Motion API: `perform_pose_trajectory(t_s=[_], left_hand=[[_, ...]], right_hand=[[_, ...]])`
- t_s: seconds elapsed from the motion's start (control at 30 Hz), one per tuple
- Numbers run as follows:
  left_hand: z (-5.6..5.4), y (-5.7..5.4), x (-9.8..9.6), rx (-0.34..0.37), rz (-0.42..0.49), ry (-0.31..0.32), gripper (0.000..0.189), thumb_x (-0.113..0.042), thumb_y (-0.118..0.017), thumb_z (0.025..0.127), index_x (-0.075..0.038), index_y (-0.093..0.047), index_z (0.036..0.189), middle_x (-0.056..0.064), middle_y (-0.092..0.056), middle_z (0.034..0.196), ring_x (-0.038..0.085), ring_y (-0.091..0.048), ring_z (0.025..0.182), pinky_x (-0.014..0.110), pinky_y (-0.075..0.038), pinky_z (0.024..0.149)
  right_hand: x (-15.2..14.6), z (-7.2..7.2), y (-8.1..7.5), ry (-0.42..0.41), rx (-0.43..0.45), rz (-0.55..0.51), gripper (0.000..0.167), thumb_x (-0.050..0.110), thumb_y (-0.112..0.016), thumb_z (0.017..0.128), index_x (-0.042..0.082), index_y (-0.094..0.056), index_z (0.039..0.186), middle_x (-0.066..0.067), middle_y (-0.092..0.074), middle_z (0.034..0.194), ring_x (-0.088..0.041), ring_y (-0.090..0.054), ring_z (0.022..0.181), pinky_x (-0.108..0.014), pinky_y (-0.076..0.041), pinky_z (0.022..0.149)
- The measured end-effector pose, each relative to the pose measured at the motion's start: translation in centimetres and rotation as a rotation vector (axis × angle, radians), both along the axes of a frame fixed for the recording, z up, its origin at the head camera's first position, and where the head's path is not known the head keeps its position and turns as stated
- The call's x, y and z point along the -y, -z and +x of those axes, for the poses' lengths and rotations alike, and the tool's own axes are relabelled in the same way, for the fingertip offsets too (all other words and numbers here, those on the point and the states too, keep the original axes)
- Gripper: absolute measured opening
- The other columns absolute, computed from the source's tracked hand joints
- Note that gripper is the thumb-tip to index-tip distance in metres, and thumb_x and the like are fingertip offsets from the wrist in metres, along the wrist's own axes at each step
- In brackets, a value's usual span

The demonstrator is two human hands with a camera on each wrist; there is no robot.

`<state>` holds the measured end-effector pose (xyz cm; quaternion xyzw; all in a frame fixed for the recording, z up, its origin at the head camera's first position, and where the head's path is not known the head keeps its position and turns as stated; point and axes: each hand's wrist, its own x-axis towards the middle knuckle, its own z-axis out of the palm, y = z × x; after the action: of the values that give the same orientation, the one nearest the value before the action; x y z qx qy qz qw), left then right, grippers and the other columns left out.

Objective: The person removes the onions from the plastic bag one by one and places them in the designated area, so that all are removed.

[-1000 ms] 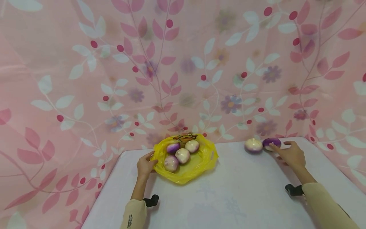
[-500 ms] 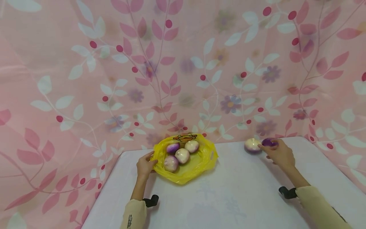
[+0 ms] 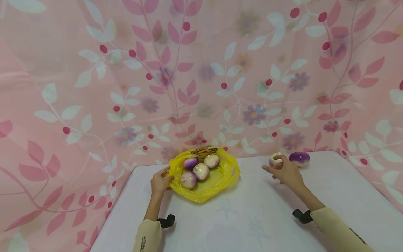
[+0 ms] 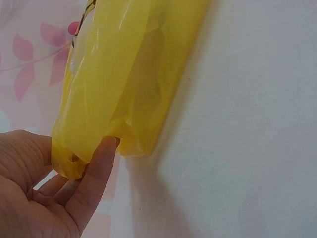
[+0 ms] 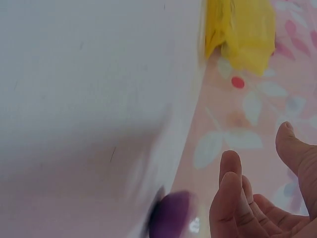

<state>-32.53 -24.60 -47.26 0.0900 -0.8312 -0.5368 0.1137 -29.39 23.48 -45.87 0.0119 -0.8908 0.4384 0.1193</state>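
Note:
A yellow plastic bag (image 3: 221,175) lies open on the white table (image 3: 252,217) with several purple-and-white turnips (image 3: 200,170) inside. My left hand (image 3: 160,182) pinches the bag's left rim; in the left wrist view the thumb (image 4: 99,163) presses the yellow plastic (image 4: 133,74) against the fingers. Two more turnips sit at the far right of the table. My right hand (image 3: 284,172) hovers over the pale turnip (image 3: 273,158), fingers spread and loosely curved, partly hiding it. The purple turnip (image 3: 299,158) lies free just right of the hand. In the right wrist view the right hand (image 5: 257,203) holds nothing.
A pink floral curtain (image 3: 201,70) hangs right behind the table's far edge and wraps both sides. The table's left and right edges run close to each forearm. The bag (image 5: 247,29) shows far off in the right wrist view, with the blurred purple turnip (image 5: 173,215) nearby.
My right hand has slid left from the purple turnip to the pale one, uncovering the purple one. The left hand and the bag have stayed still.

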Motion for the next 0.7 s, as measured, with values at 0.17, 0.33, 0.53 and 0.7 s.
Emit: perform_pose_trajectory(t_s=[0.17,0.33,0.53,0.7], left_hand=[[-0.1,0.1,0.1,-0.004,0.005,-0.001,0.049,-0.002,-0.071,0.087,-0.005,-0.060,0.135,0.027,-0.058,0.130,0.037,-0.070,0.089,0.045,-0.060,0.058],[-0.1,0.1,0.1,-0.007,0.000,0.005,0.050,-0.002,-0.071,0.087,-0.005,-0.060,0.135,0.027,-0.058,0.130,0.035,-0.071,0.084,0.046,-0.060,0.058],[-0.2,0.4,0.2,-0.011,-0.002,0.002,0.050,-0.002,-0.071,0.087,-0.005,-0.061,0.135,0.027,-0.058,0.130,0.035,-0.071,0.084,0.044,-0.060,0.056],[-0.2,0.5,0.1,-0.004,0.001,0.003,0.050,-0.002,-0.072,0.086,-0.005,-0.061,0.135,0.027,-0.058,0.129,0.033,-0.072,0.081,0.039,-0.060,0.052]], right_hand=[[2.1,0.0,-0.2,-0.030,-0.001,0.000,0.076,0.054,-0.076,0.081,0.004,-0.049,0.132,-0.012,-0.070,0.094,-0.030,-0.068,0.064,-0.034,-0.055,0.044],[4.0,-0.1,-0.5,-0.053,0.025,-0.033,0.079,0.057,-0.077,0.078,0.009,-0.049,0.134,-0.011,-0.068,0.100,-0.029,-0.069,0.070,-0.034,-0.056,0.046],[6.6,-0.1,-1.1,-0.080,0.056,-0.076,0.076,0.053,-0.080,0.077,0.011,-0.051,0.133,-0.010,-0.068,0.100,-0.027,-0.070,0.072,-0.034,-0.056,0.046],[8.6,-0.2,-1.2,-0.092,0.068,-0.080,0.071,0.048,-0.082,0.076,0.014,-0.052,0.131,-0.007,-0.068,0.099,-0.019,-0.068,0.068,-0.033,-0.056,0.046]])
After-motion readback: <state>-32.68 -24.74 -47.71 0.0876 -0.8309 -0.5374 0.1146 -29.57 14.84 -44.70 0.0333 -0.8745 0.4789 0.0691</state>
